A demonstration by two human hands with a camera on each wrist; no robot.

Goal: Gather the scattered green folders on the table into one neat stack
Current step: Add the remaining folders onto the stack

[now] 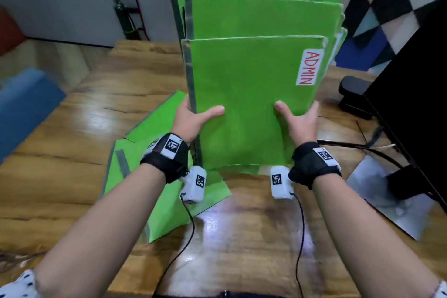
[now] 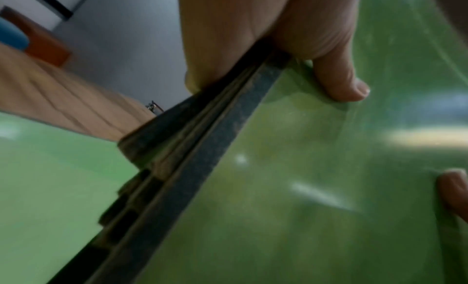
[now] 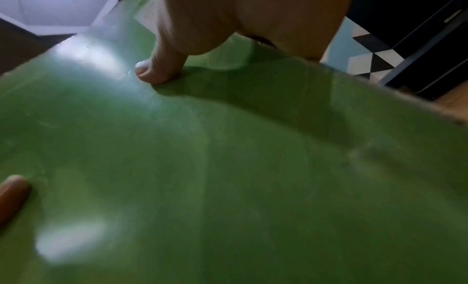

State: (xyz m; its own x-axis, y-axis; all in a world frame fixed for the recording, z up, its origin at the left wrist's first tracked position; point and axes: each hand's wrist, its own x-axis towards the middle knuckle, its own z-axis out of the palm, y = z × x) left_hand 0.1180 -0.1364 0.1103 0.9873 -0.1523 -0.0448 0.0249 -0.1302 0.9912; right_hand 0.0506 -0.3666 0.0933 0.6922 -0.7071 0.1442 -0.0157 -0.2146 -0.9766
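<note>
I hold a bundle of green folders (image 1: pixel 249 94) upright over the wooden table (image 1: pixel 72 128), their top edges staggered. The front one carries a white label reading ADMIN (image 1: pixel 309 68). My left hand (image 1: pixel 191 118) grips the bundle's dark spine edge (image 2: pixel 202 148), thumb on the front cover and fingers behind. At the opposite edge my right hand (image 1: pixel 297 118) grips the bundle, thumb pressed on the cover (image 3: pixel 228 168). Two more green folders (image 1: pixel 150 176) lie flat on the table below my left wrist, partly overlapping.
A black monitor (image 1: pixel 411 94) on a silver stand (image 1: pixel 387 198) occupies the table's right side, with cables (image 1: pixel 358 146) running to it. A black object (image 1: pixel 353 94) sits behind. A fire extinguisher (image 1: pixel 124 17) stands by the far wall.
</note>
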